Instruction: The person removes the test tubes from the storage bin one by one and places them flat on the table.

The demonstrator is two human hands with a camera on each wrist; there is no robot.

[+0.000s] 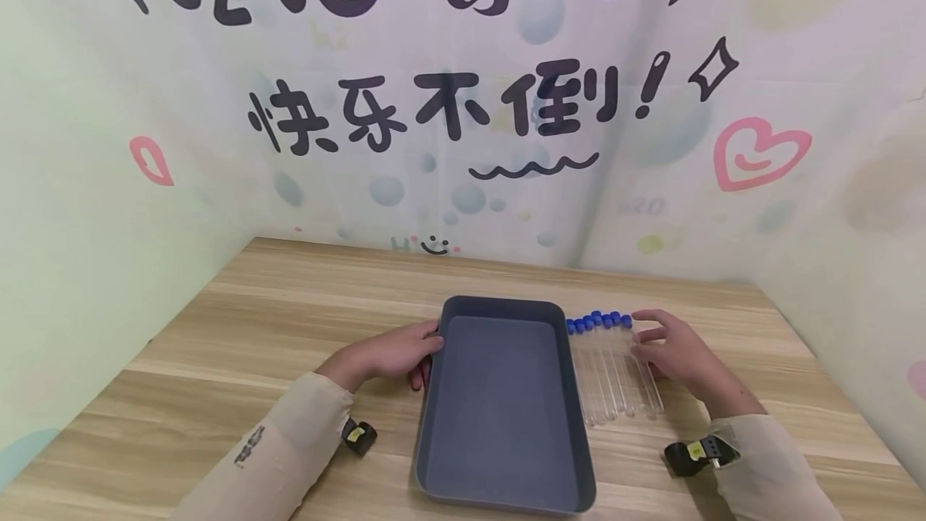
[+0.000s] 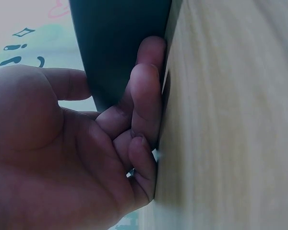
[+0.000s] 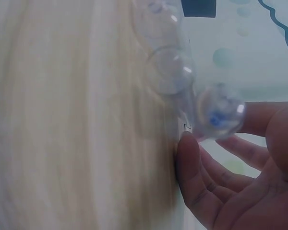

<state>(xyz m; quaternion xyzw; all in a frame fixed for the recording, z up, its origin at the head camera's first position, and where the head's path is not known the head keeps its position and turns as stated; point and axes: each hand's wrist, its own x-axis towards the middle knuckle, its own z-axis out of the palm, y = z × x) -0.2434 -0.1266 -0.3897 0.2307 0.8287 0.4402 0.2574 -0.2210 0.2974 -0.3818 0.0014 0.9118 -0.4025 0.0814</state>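
A dark grey rectangular tray (image 1: pixel 506 408) lies on the table in the head view. My left hand (image 1: pixel 399 350) grips its left side, with the thumb over the rim. In the left wrist view, curled fingers (image 2: pixel 146 96) press against the tray's outer wall (image 2: pixel 115 43), low by the tabletop. Several clear test tubes (image 1: pixel 604 380) with blue caps lie side by side along the tray's right side. My right hand (image 1: pixel 673 352) pinches the rightmost test tube (image 3: pixel 220 112) near its capped end. That tube's rounded bottom sits higher than its neighbours in the right wrist view.
The wood-grain table (image 1: pixel 289 304) ends at a printed cloth backdrop (image 1: pixel 448 207) behind, with pale walls at left and right. A small black camera (image 1: pixel 358 436) is strapped at the left wrist, another camera (image 1: pixel 687 457) at the right.
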